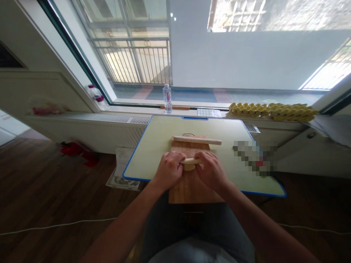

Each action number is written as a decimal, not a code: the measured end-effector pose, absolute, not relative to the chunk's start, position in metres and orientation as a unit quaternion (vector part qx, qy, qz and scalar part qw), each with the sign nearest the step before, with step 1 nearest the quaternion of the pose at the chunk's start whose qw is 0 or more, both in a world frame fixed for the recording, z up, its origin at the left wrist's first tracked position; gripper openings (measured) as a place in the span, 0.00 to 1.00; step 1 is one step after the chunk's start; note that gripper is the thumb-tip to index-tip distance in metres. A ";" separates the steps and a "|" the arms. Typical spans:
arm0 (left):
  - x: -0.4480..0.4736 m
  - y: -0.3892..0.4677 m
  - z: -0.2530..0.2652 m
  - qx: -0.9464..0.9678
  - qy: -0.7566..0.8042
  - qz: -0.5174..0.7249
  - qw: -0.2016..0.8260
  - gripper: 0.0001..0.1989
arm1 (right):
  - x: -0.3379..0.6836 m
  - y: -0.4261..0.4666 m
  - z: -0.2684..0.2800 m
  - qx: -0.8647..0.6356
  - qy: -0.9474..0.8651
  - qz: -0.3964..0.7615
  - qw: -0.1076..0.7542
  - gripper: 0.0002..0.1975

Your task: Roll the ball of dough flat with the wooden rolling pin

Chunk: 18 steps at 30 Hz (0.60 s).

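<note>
A wooden cutting board (pixel 192 186) lies on a small pale table with a blue rim (pixel 137 153). On the board sits a pale lump of dough (pixel 189 167). My left hand (pixel 168 170) and my right hand (pixel 211 170) are side by side, both closed on a short pale rolling pin (pixel 191 160) that lies across the dough. A second, longer wooden rolling pin (pixel 196 140) rests across the board's far edge, apart from both hands.
A water bottle (pixel 167 98) stands on the window sill beyond the table. A yellow foam strip (pixel 271 110) lies on the sill at right. A red object (pixel 79 151) and papers (pixel 122 171) lie on the wooden floor at left. A white cable (pixel 55 225) crosses the floor.
</note>
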<state>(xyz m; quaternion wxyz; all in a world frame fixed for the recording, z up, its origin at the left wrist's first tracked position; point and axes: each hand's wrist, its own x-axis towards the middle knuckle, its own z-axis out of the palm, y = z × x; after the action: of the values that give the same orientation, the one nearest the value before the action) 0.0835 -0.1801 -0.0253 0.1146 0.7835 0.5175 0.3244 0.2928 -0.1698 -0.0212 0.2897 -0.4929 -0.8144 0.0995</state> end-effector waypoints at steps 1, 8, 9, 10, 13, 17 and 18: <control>0.083 -0.180 -0.028 0.787 0.508 0.332 0.110 0.14 | 0.295 -0.172 -0.024 -0.478 -0.823 0.087 0.294 0.11; 0.070 -0.198 -0.036 0.804 0.502 0.286 0.140 0.21 | 0.304 -0.210 -0.036 -0.455 -0.867 0.067 0.190 0.25; 0.071 -0.200 -0.035 0.804 0.507 0.276 0.145 0.20 | 0.303 -0.214 -0.036 -0.460 -0.866 0.061 0.188 0.26; 0.072 -0.201 -0.034 0.804 0.511 0.267 0.147 0.20 | 0.300 -0.216 -0.036 -0.465 -0.863 0.055 0.187 0.27; 0.077 -0.202 -0.036 0.808 0.515 0.250 0.141 0.20 | 0.292 -0.220 -0.038 -0.479 -0.858 0.047 0.179 0.32; 0.075 -0.202 -0.042 0.807 0.523 0.240 0.132 0.20 | 0.288 -0.223 -0.045 -0.486 -0.858 0.055 0.158 0.37; 0.073 -0.202 -0.044 0.804 0.528 0.237 0.134 0.19 | 0.288 -0.225 -0.046 -0.488 -0.857 0.057 0.155 0.39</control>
<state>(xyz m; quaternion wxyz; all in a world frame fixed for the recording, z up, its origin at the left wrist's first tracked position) 0.0735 -0.2020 -0.0436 0.1344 0.8044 0.5278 0.2374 0.2879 -0.2248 -0.0463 0.1550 -0.4877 -0.8573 0.0567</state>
